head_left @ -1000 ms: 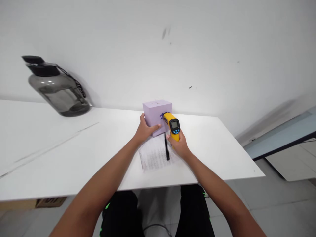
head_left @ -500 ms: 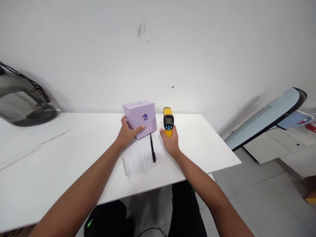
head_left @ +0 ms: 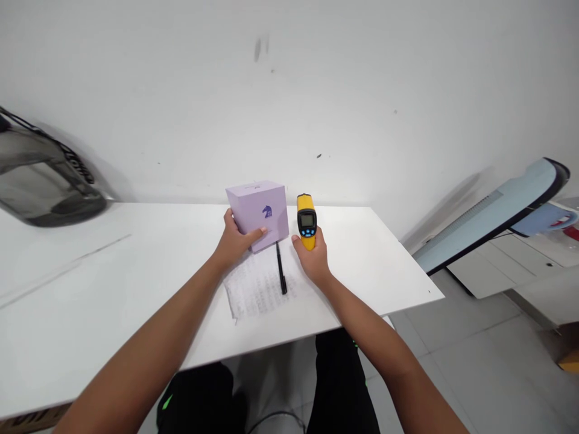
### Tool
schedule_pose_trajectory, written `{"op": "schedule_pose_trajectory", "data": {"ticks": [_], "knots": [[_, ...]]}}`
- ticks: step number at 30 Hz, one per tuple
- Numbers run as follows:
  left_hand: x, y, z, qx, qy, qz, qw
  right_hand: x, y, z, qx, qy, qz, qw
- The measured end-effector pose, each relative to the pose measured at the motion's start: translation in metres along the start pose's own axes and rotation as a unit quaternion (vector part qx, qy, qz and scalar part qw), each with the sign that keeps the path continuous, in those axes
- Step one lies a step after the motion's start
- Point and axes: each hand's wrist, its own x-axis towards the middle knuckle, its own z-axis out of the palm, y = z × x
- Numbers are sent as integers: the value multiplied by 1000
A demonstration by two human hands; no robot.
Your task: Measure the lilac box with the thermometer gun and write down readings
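My left hand (head_left: 236,241) grips a light purple box (head_left: 271,217) by its left side, thumb across the front face. The box carries a dark horse-head mark and is slightly tilted. In my right hand (head_left: 314,259) is a yellow and black infrared thermometer (head_left: 307,220), held upright by its handle, its small screen and blue buttons facing me. Fingers behind the handle are hidden. Below the box lies a sheet of paper with writing (head_left: 256,292), and across it a black pen (head_left: 281,271).
The white table (head_left: 136,289) stands against a white wall (head_left: 203,102). A grey transparent bag (head_left: 45,187) sits at the far left. Beyond the table's right edge a light blue panel with a dark rim (head_left: 488,220) leans over a white cabinet (head_left: 493,265).
The thermometer has tilted very slightly and shifted a little to the left. Both hands keep their hold; the view has moved slightly.
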Motion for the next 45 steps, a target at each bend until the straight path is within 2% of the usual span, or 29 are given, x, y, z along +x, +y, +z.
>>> {"op": "schedule_pose_trajectory", "data": {"ticks": [7, 11, 13, 15, 20, 25, 28, 30, 32, 33, 35, 37, 38, 40, 43, 44, 45], "knots": [[-1, 1, 0, -2, -6, -2, 1000, -2, 3, 2, -13, 0, -7, 1000], [-1, 0, 0, -1, -4, -3, 1000, 7, 6, -3, -12, 26, -6, 1000], [-3, 1, 0, -5, -12, -8, 1000, 15, 6, -12, -56, 40, 3, 998], [-5, 4, 0, -7, -23, -13, 1000, 25, 7, -24, -146, 29, 9, 989], [-9, 9, 2, -11, -28, -12, 999, 40, 13, -41, -400, -23, 14, 916], [-9, 9, 2, -15, -34, -11, 999, 44, 18, -32, -524, -72, -25, 848], [-8, 9, 2, -21, -39, -8, 999, 43, 19, -29, -544, -90, -41, 833], [-7, 8, 2, -23, -40, -6, 999, 38, 18, -29, -559, -73, -59, 824], [-7, 7, 2, -21, -39, -5, 999, 31, 16, -29, -578, -76, -111, 805], [-7, 7, 3, -20, -37, -4, 999, 26, 14, -27, -586, -104, -149, 790], [-7, 5, 3, -19, -36, 0, 999, 16, 9, -23, -595, -209, -235, 740], [-7, 4, 4, -17, -35, 8, 999, 9, 3, -16, -595, -318, -302, 674], [-8, 3, 5, -16, -36, 13, 999, 7, 1, -13, -594, -353, -327, 644], [-8, 2, 6, -14, -38, 21, 999, 5, -2, -10, -590, -389, -367, 605], [-7, 2, 8, -20, -33, 24, 999, 2, 0, -19, -550, -422, -422, 584], [-7, 2, 8, -23, -31, 24, 999, -1, 2, -26, -530, -430, -431, 590], [-7, 2, 8, -25, -29, 24, 999, -5, 6, -33, -508, -431, -431, 608]]}}
